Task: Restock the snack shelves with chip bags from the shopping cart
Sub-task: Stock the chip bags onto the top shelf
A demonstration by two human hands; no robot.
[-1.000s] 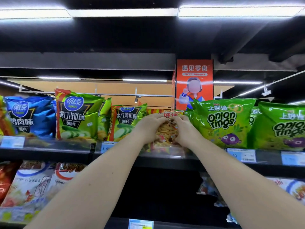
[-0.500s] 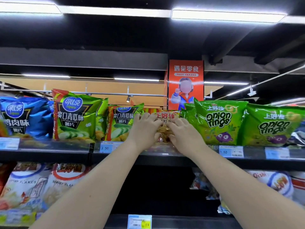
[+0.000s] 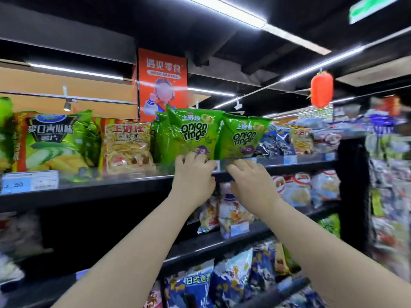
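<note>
The yellow prawn-cracker bag [image 3: 127, 147] stands upright on the top shelf [image 3: 89, 192], between the green cucumber chip bag [image 3: 53, 141] and the green onion rings bags [image 3: 193, 136]. Neither hand is on it. My left hand [image 3: 193, 178] is raised at the shelf's front lip, and its fingertips reach the bottom edge of the left onion rings bag. My right hand [image 3: 251, 183] hovers beside it with loosely bent fingers, just under the second onion rings bag [image 3: 243, 138]. Neither hand holds anything. The shopping cart is out of sight.
Price tags [image 3: 30, 182] line the shelf lip. Lower shelves carry white and blue snack bags [image 3: 233, 212]. An orange store sign [image 3: 162, 83] hangs behind the top shelf. A black upright [image 3: 353, 192] ends this shelf unit at the right, with blurred goods beyond it.
Both hands let go of the prawn-cracker bag and slid right along the shelf lip to below the onion rings bags. The view swung right and tilted.
</note>
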